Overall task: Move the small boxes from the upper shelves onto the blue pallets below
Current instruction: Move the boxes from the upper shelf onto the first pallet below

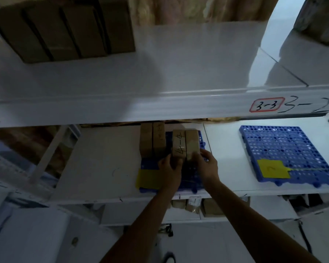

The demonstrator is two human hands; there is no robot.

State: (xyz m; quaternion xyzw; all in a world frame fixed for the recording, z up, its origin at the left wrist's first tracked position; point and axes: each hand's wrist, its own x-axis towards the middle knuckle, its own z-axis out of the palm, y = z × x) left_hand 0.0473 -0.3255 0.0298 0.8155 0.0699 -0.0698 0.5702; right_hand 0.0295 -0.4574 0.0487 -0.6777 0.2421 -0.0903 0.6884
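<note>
On the lower white shelf (103, 149), I see my left hand (169, 168) and right hand (205, 164) closed around the near ends of two small boxes (185, 143) standing side by side on a blue pallet (190, 179). One box carries handwriting I can't read surely. Two more boxes (152, 139) stand just behind, to the left, on the same pallet; a yellow tag (148, 178) lies at its front corner. A second blue pallet (287, 150) with its own yellow tag (272, 168) sits well apart to the right. The upper shelf beam (160, 107) overhangs, marked "3-3" in a red frame (266, 106) and "3-2". Large cartons (65, 29) sit above.
</note>
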